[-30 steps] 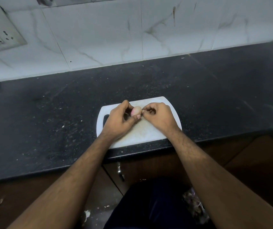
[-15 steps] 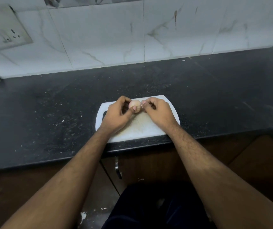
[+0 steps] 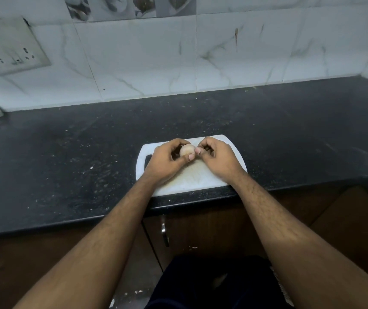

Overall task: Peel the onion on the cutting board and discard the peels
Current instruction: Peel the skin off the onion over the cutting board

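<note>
So the person's left hand (image 3: 167, 160) is cupped around the one small onion (image 3: 186, 150), holding it just above the white cutting board (image 3: 192, 179). The right hand (image 3: 217, 158) is curled up against the onion's side, fingertips pinched, probably on a bit of skin, though that's too small to tell. Best bet: keep the left grip steady and pull thin strips away slowly. Count: one onion, one board, two hands, no loose peels visible.

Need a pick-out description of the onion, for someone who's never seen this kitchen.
Find the black countertop; near its front edge lies a white cutting board. Over the board's far half the left hand grips the onion, with the right hand beside it. It is the only small, round, pale thing there.
</note>
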Tool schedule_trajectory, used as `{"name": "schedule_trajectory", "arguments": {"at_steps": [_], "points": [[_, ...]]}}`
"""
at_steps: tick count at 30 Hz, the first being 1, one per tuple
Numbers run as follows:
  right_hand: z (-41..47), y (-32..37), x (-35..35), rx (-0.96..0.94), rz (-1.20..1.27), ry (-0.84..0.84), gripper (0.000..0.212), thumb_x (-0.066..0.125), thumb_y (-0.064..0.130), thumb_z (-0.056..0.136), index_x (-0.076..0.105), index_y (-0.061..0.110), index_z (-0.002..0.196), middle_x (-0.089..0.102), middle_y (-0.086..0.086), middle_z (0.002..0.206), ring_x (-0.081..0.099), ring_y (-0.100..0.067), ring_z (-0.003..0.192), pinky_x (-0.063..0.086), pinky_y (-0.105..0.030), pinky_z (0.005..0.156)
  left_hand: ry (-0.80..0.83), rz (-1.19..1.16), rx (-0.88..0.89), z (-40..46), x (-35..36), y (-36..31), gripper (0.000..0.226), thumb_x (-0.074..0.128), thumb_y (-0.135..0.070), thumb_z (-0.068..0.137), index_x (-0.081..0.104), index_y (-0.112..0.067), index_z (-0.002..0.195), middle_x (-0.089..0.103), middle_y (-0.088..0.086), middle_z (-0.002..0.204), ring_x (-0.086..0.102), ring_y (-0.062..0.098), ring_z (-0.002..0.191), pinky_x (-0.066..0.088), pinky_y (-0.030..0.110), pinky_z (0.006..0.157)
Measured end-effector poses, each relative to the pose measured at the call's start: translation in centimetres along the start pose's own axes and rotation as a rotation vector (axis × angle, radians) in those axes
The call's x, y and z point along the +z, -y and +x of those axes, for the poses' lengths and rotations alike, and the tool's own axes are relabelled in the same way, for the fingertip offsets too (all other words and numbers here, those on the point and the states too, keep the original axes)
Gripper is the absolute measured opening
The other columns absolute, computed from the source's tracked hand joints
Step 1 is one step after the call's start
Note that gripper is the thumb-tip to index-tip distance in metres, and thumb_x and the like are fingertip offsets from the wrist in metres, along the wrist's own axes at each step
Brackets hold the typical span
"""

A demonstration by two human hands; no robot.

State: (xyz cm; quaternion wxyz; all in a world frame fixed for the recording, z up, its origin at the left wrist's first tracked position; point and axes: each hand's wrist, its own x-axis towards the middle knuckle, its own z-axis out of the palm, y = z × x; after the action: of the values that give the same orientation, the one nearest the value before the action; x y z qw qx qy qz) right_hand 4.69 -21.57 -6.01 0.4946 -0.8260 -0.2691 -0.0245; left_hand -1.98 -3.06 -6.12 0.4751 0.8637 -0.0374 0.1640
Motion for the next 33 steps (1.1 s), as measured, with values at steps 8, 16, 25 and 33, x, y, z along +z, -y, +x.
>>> {"name": "schedule_trajectory", "arguments": {"at_steps": [8,16,25,33], "points": [[-0.02,0.4,-0.12,0.026,0.013,0.034,0.011,0.058,0.028,0.103,0.066,0.022,0.098,0.062,0.014,0.078,0.051,0.01,0.061,0.038,-0.006,0.061,-0.012,-0.045,-0.048,0.09,-0.06,-0.13,0.026,0.085,-0.034,0.089,0.072,-0.024,0.109,0.079,-0.007,0.101,0.073,0.01,0.097,0.058,0.027,0.088],[-0.01,0.63,-0.3,0.044,0.048,-0.031,0.016,0.053,0.027,0.106,0.063,0.018,0.099,0.057,0.015,0.077,0.051,0.012,0.065,0.039,-0.006,0.062,0.0,-0.054,-0.057,0.13,-0.1,-0.1,0.027,0.085,-0.038,0.088,0.071,-0.027,0.109,0.079,-0.009,0.101,0.073,0.008,0.097,0.058,0.03,0.09],[0.14,0.37,-0.12,-0.004,0.108,0.003,0.013,0.079,0.03,0.089,0.071,0.022,0.095,0.073,0.007,0.09,0.064,-0.009,0.081,0.052,-0.023,0.075,0.038,-0.112,-0.044,0.15,0.0,0.22,0.027,0.084,-0.03,0.089,0.069,-0.024,0.112,0.078,-0.006,0.105,0.072,0.013,0.102,0.057,0.029,0.093],[0.08,0.07,-0.13,0.025,0.099,-0.04,0.012,0.074,0.026,0.092,0.067,0.026,0.083,0.071,0.002,0.084,0.064,-0.021,0.08,0.054,-0.036,0.077,0.082,-0.131,-0.029,0.18,-0.18,0.36,0.026,0.081,-0.023,0.092,0.066,-0.023,0.113,0.075,-0.006,0.111,0.069,0.016,0.108,0.055,0.029,0.096]]}}
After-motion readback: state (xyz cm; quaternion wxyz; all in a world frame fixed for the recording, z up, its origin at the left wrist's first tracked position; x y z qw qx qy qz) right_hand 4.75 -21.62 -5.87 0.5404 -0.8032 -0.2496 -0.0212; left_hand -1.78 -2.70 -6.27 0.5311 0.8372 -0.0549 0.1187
